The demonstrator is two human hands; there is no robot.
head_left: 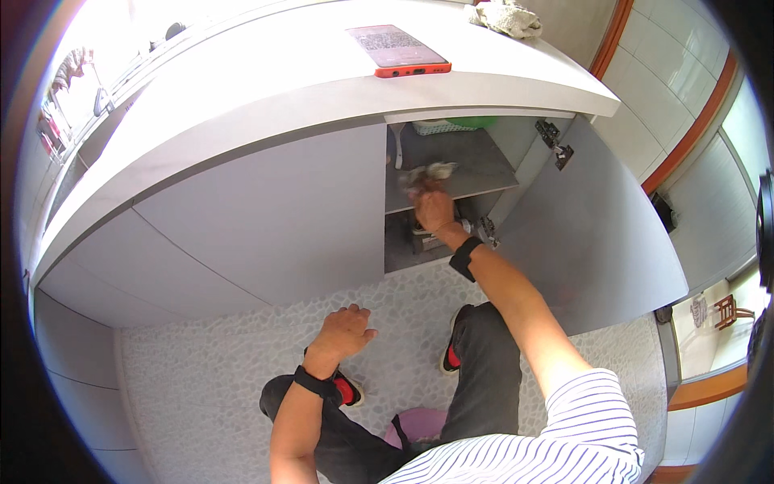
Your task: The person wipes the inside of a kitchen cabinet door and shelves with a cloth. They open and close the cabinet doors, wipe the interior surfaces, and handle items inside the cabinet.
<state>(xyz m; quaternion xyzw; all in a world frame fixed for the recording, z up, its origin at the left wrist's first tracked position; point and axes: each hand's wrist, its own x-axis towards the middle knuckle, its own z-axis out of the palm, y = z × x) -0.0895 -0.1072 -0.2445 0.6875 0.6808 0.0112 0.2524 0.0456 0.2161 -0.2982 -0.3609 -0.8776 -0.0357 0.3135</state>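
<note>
My right hand (434, 210) grips a light-coloured cloth (428, 176), blurred by motion, over the shelf (468, 172) inside a floor cabinet. The cloth is close to the shelf's front edge; whether it touches the surface is hard to tell. To the right, the grey cabinet door (580, 242) is swung wide on its hinges. My left hand (346, 331) holds nothing and hangs above the floor in front of my left knee, back of the hand up and fingers loosely bent.
Toward the back of the shelf sit a white basket (444, 127) and a green item (473, 121). A white handled utensil (398, 145) is at its left. Below lies a box (428, 242), partly hidden. A phone (402, 51) and a crumpled cloth (508, 19) lie on the countertop (254, 72).
</note>
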